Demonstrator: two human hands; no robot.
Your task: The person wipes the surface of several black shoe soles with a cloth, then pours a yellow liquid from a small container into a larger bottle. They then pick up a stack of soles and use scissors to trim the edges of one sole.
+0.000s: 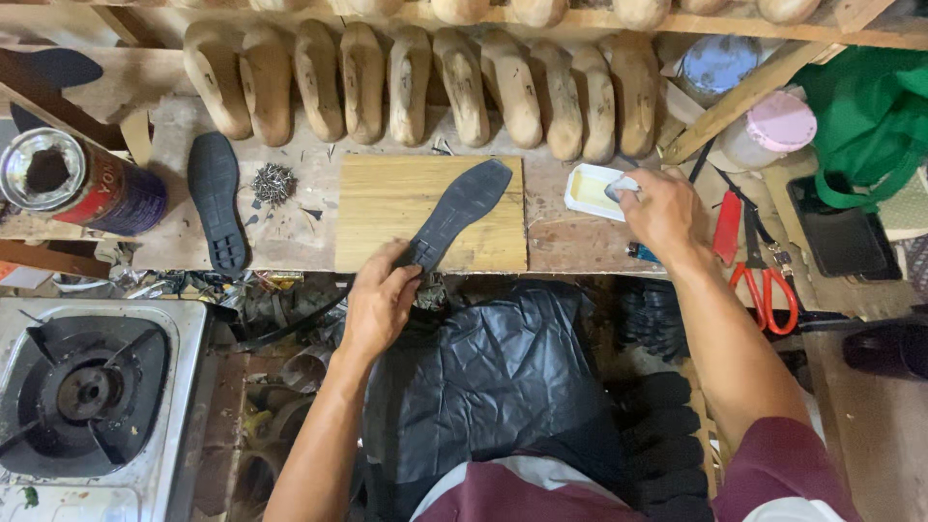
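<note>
Cluttered wooden workbench in a cramped workshop, scarred and stained, with a row of wooden shoe lasts leaning along the far side. Pale wooden board lying at centre bench, near edge flush with the bench front. Dark rubber sole resting diagonally across the board, heel end overhanging the near edge. Left hand closed on that heel end, thumb and fingers pinching it. Right hand curled, fingertips dipped into a small white tray just right of the board, apparently pinching a small applicator; exact grip hard to make out. Second sole lying tread up at left, beside a heap of nails. Open tin can on its side at far left. Red-handled scissors at right, near the right wrist. Gas burner at near left, below bench level. Black plastic sheet across the lap. Little open room: bare board left of the sole, narrow strip of bench between board and tray.
</note>
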